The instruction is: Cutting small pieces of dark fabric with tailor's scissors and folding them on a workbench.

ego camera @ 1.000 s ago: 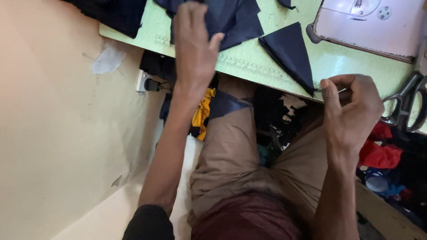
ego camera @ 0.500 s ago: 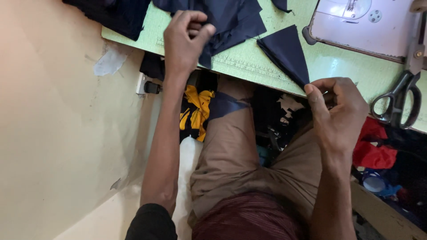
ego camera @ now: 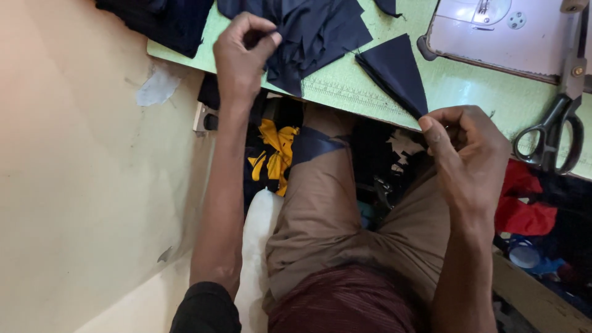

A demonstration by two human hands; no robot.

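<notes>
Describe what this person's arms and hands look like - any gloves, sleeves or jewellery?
Both hands are bare: no gloves, rings or watch show on the left hand or the right hand. The forearms are uncovered too. Only the left arm shows clothing, a dark sleeve ending around the elbow. The right arm's sleeve is out of view.

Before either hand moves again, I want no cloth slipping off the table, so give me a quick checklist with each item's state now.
1. Left hand has hold of the pile of dark fabric pieces: ok, fingers pinch a piece at the pile's near edge.
2. Right hand grips the triangular dark piece: ok, its tip is pinched at the table edge.
3. Triangular piece lies apart from the pile: ok, green table shows between them.
4. Scissors away from both hands: ok, they lie to the right.
5. Sewing machine free of cloth: ok.
6. Single layer pinched by left hand: cannot tell.
</notes>
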